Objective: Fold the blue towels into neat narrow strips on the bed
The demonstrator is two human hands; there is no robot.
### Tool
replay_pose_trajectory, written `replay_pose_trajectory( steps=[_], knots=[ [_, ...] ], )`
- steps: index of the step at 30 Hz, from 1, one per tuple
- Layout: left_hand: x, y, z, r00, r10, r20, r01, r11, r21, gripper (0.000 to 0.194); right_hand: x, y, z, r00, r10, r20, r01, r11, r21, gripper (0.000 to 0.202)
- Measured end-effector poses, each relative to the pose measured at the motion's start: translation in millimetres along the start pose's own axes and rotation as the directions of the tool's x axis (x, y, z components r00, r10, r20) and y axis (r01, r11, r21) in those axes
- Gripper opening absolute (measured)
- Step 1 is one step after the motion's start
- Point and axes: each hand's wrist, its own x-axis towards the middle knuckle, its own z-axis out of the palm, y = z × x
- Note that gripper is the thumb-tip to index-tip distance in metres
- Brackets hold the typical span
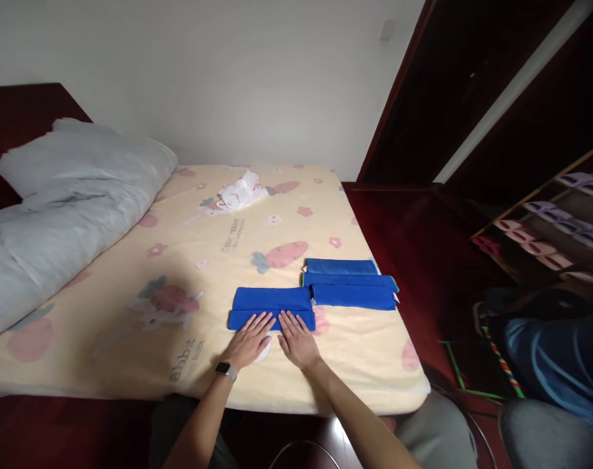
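Observation:
A partly folded blue cloth (273, 298) lies on the bed in front of me, its near edge doubled over into a strip. My left hand (249, 339) rests flat on the left part of that strip, fingers stretched out. Beside it, my right hand (297, 340) presses flat on the right part, fingers also extended. Neither hand grips the cloth. Just to the right lie several folded blue cloths (354, 296), close together in long narrow shapes with small white tags at their ends.
The mattress with a cream printed sheet (144, 365) bears everything. A crumpled white plastic bag (242, 191) lies farther back. A grey quilt (81, 195) is heaped at left. A shoe rack (545, 215) and a seated person's blue clothing (555, 358) are at right.

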Motion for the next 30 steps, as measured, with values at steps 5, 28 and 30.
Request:
replay_pose_trajectory(
  steps=[5, 28, 30],
  knots=[
    [-22.8, -41.4, -0.1, 0.999, -0.053, 0.001, 0.053, 0.997, -0.052, 0.059, -15.3, 28.8, -6.5, 1.0, 0.025, 0.006, -0.025, 0.999, -0.024, 0.058],
    [-79.7, -52.9, -9.6, 0.752, -0.623, 0.215, 0.485, 0.301, -0.821, 0.048, -65.7, 70.6, -81.1, 0.872, 0.342, 0.349, -0.48, 0.466, 0.743, 0.04],
    [-85.4, -40.4, -7.9, 0.753, -0.623, 0.211, 0.49, 0.318, -0.812, 0.048, -79.0, 67.2, -82.4, 0.853, 0.361, 0.377, -0.514, 0.447, 0.732, 0.042]
  ],
)
